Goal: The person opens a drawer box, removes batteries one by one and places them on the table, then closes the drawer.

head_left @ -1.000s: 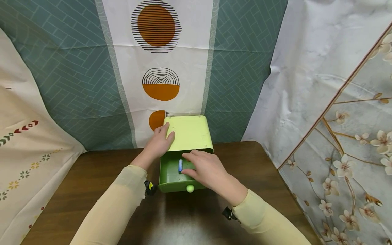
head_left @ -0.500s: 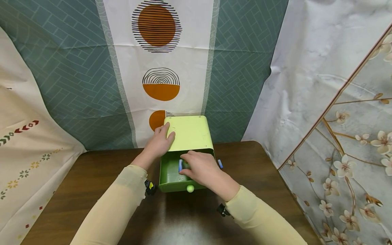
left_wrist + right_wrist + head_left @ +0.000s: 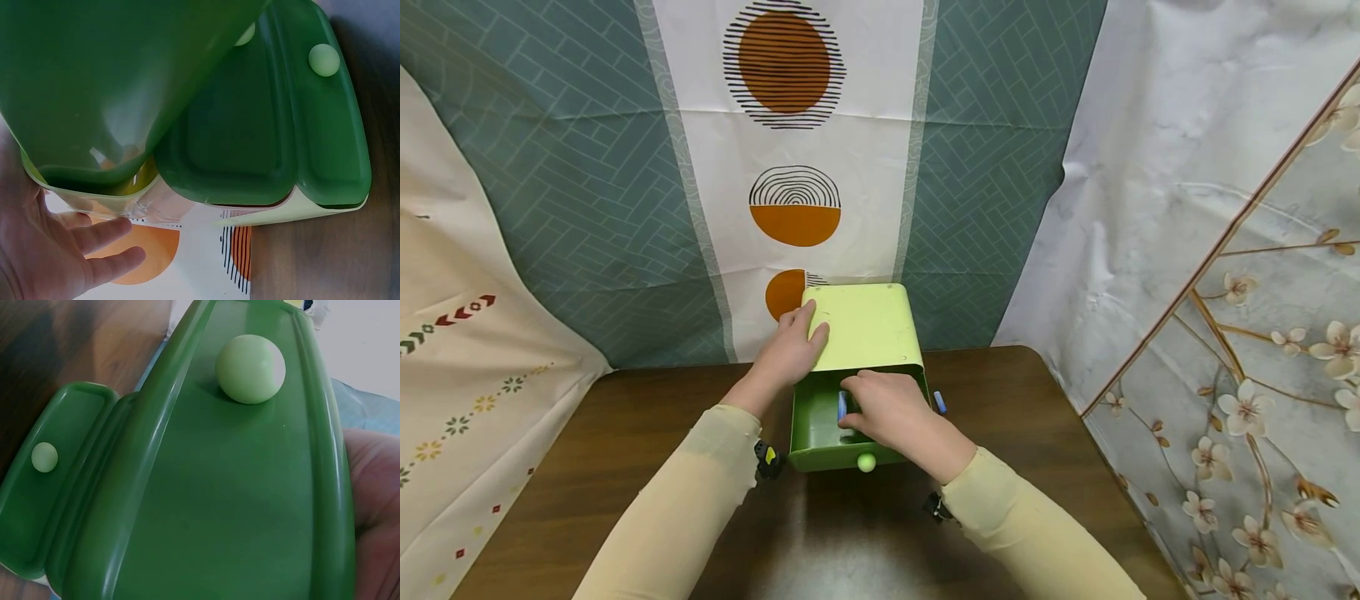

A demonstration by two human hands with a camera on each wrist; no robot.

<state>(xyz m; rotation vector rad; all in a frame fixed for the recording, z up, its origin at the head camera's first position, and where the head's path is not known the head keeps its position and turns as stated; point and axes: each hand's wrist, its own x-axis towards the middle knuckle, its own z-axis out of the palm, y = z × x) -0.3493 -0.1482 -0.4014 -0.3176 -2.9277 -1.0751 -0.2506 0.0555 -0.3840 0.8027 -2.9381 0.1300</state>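
Note:
A light yellow-green cabinet (image 3: 861, 325) with green drawers stands at the table's back edge. Its top drawer (image 3: 808, 433) is pulled out, with a pale green round knob (image 3: 866, 462) on the front. In it lies a small blue battery (image 3: 842, 407). My left hand (image 3: 790, 346) rests on the left edge of the cabinet top, fingers spread. My right hand (image 3: 887, 406) reaches into the drawer, its thumb and index finger curved at either end of the battery with a gap between them; its other fingers are hidden. In the right wrist view the drawer front (image 3: 219, 487) covers most of that hand.
A second blue battery (image 3: 940, 402) lies on the brown wooden table (image 3: 992, 408) just right of the drawer. Lower green drawers (image 3: 234, 131) with round knobs are closed. Patterned cloths (image 3: 1000, 167) hang behind the table and at both sides.
My right hand has shifted slightly left over the drawer, bringing its thumb and index finger to the battery. The second battery on the table has come into sight. My left hand stays put.

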